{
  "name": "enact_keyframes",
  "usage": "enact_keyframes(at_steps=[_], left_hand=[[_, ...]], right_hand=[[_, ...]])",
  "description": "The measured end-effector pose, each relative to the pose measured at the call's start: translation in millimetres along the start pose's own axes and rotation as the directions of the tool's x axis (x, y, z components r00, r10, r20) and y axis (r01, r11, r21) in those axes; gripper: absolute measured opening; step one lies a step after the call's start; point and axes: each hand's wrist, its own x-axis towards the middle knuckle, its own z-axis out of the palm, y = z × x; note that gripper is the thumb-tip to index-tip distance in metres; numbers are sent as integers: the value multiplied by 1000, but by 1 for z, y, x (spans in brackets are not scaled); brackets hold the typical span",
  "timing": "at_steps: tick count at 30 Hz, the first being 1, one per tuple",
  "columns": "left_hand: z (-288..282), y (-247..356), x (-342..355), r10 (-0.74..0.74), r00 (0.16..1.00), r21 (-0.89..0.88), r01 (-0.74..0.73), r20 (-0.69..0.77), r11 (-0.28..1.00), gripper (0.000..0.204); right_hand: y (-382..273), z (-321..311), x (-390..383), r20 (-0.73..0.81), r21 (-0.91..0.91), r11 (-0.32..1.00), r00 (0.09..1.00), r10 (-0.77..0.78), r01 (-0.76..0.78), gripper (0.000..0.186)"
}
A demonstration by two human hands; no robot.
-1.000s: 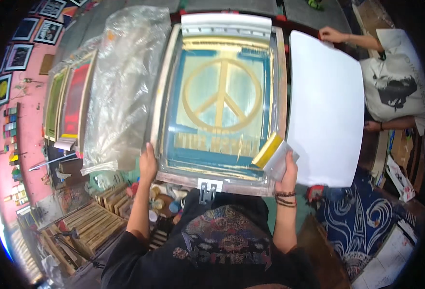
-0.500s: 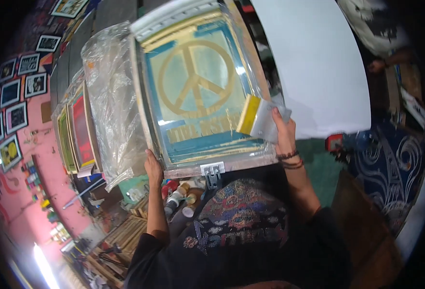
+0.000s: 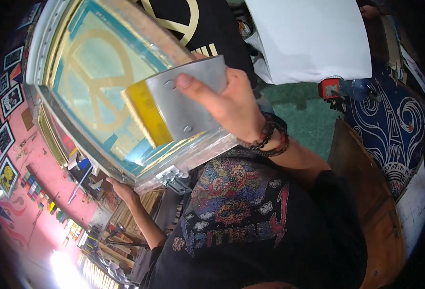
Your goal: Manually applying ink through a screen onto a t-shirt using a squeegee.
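A screen printing frame (image 3: pixel 140 178) is tilted up on my left, its blue-and-cream mesh carrying a peace sign stencil. At its lower left corner my left hand (image 3: pixel 124 193) holds the frame; most of those fingers are hidden. My right hand (image 3: pixel 231 98) grips a squeegee (image 3: pixel 193 98) with a grey metal holder and a yellow blade, its thumb pressed on the metal. This squeegee is in front of the mesh, close to the frame's right side. Beyond the frame lies black fabric (image 3: pixel 222 24) bearing a cream peace sign print. A metal hinge clamp (image 3: pixel 174 179) sits on the frame's near edge.
White fabric (image 3: pixel 313 43) lies on a board at the far right, with a red object (image 3: pixel 329 89) below it. Other frames (image 3: pixel 53 137) stand at the left. Wooden pieces (image 3: pixel 125 231) are stacked low on the left, before a pink wall (image 3: pixel 43 188).
The printing frame has swung left and tilted up, uncovering the printed black fabric. My right hand has come nearer with the squeegee, and my left hand has moved left and down with the frame.
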Motion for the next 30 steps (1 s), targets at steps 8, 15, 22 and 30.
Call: enact_keyframes(at_steps=[8,15,22,30], left_hand=[[-41,-35,-87,-113,972,-44,106,-207,993,73],[-70,-94,-120,-230,948,-127,206,-221,970,73],[-54,-95,-147,-353,894,-240,291,-276,926,71],[-49,-115,-168,-348,888,-247,279,-302,928,75]], right_hand=[[28,42,-14,200,-1,999,979,33,-33,48],[41,63,-17,281,-67,997,958,55,-38,49],[44,74,-15,365,-168,985,925,108,-49,53],[49,74,-12,431,-183,982,895,115,-39,51]])
